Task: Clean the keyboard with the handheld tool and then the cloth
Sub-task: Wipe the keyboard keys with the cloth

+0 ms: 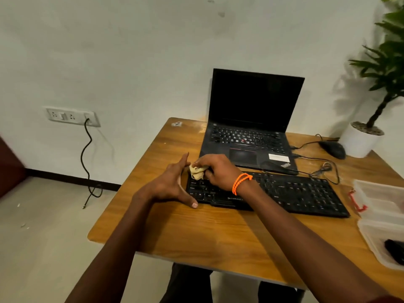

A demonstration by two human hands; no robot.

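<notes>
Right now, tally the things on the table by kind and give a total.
Keyboard: 1
Laptop: 1
Mouse: 1
Cloth: 1
Potted plant: 1
Clear plastic containers: 2
Total: 7

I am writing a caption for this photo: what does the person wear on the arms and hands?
Both forearms are bare, with no sleeves or gloves in view. The right hand has an orange corded bracelet looped around the wrist. The left hand wears nothing visible.

You are finding bare worktop [196, 235] lying open in front of the keyboard [290, 193]; behind it the laptop [249, 136] is blocking you, and right of it plastic containers [380, 206] are crowding the edge.
</notes>
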